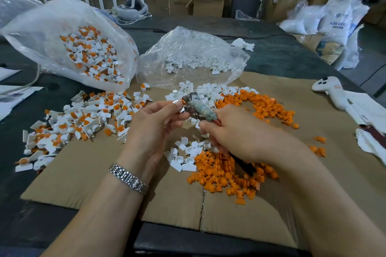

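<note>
The right hand (236, 133) gripped the pliers (200, 109) by the handles, fingers curled round them. The tool's wrapped head met a small white-and-orange part (180, 102), which was pinched in the left hand (154, 125) above the cardboard sheet (94, 169). Loose orange plugs (225, 175) lay near and right, and assembled parts (83, 119) were heaped left. Two clear bags (69, 41) sat farther back.
</note>
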Motion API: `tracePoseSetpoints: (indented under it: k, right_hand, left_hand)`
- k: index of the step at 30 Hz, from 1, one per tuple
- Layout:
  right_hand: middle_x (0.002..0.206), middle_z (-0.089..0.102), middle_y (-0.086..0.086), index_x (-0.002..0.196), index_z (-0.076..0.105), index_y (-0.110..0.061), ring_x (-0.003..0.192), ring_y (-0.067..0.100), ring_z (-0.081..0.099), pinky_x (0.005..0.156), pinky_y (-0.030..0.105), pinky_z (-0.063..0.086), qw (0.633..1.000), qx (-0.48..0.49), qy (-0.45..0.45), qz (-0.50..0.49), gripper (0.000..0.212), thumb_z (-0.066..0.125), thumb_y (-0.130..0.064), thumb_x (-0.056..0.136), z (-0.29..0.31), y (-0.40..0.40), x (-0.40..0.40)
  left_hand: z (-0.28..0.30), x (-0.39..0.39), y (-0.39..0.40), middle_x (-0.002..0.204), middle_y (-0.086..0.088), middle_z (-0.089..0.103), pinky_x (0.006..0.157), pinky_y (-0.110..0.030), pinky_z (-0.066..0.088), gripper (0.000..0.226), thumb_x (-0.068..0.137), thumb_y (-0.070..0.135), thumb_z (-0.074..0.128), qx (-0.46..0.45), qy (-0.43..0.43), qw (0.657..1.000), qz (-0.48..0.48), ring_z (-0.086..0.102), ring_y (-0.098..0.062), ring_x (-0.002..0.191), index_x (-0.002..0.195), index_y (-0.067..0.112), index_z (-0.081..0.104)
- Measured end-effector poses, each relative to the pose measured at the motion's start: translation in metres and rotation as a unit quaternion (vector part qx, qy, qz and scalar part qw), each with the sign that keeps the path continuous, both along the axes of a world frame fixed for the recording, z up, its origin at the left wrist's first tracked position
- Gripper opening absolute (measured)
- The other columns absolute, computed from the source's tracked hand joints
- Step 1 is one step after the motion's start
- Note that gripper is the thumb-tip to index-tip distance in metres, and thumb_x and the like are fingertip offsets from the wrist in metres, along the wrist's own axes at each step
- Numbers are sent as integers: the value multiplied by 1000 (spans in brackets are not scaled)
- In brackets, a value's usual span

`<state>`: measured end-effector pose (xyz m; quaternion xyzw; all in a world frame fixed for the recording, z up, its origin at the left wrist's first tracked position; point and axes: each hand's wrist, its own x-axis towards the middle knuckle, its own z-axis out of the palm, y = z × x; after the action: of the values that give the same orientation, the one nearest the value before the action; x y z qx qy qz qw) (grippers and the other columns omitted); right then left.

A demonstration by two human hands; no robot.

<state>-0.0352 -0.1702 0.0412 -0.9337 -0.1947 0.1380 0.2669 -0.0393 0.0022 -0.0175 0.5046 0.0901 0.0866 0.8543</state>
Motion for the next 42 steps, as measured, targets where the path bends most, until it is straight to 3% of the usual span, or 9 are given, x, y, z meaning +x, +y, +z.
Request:
tracePoseSetpoints:
  k: [8,10,16,20,25,32,35,37,42]
  right_hand:
    - [77,73,4,87,67,-13,71,15,70,77,39,58,999,-16,39,20,42,49,-48,102,17,-13,4]
    - [84,71,6,92,66,-18,72,18,66,71,39,53,999,-41,18,16,40,52,-55,97,24,-26,9]
    - [83,60,2,103,63,-16,75,17,56,62,32,44,974,-124,-95,-164,38,57,-53,95,0,-62,47]
    - [94,56,2,113,58,-17,89,23,54,71,36,44,947,-182,-116,-236,46,59,-58,92,-24,-78,60]
    - [114,60,9,116,56,-16,109,29,56,95,50,49,938,-218,-119,-242,52,57,-62,91,-41,-78,60]
    - [126,56,12,116,56,-17,121,33,51,102,56,45,947,-191,-97,-238,59,49,-70,91,-45,-74,59]
    - [134,52,10,129,55,-21,127,30,48,104,55,43,963,-105,-102,-225,63,53,-70,89,-40,-78,56]
    - [124,55,4,117,63,-30,122,26,48,101,52,44,972,-69,-135,-178,46,64,-63,86,-33,-82,53]
    - [116,54,-5,94,73,-37,122,20,38,102,49,38,974,-167,-124,-90,20,78,-50,80,-27,-81,44]
  left_hand:
    - [-1,2,1,78,-4,74,57,-19,55,3,93,10,71,16,-20,999,43,74,-16,71,91,7,72]
    - [-3,1,5,76,1,75,54,-18,54,5,96,13,70,92,-16,990,105,73,-14,71,92,11,72]
    - [-10,5,17,107,4,60,69,-22,51,18,96,12,67,439,25,853,282,57,1,83,107,27,67]
    - [-10,1,9,94,6,64,63,-13,44,13,90,18,71,502,-1,859,96,59,-6,78,96,29,70]
    - [-6,-7,8,92,6,66,70,-29,54,8,81,25,71,575,-32,811,-105,61,-10,79,85,31,71]
    - [-9,-4,15,89,16,70,74,-23,54,7,90,23,76,638,-8,760,-125,63,1,82,86,28,77]
    - [-9,-2,16,84,18,72,68,-14,49,8,93,28,74,615,-2,783,-93,65,3,82,88,32,77]
    - [-9,-1,15,76,17,73,58,-10,47,8,94,29,72,571,1,819,-56,68,2,73,88,34,75]
    - [-9,-3,5,80,11,78,62,-15,56,8,94,22,73,411,15,911,-21,76,-8,70,92,26,79]
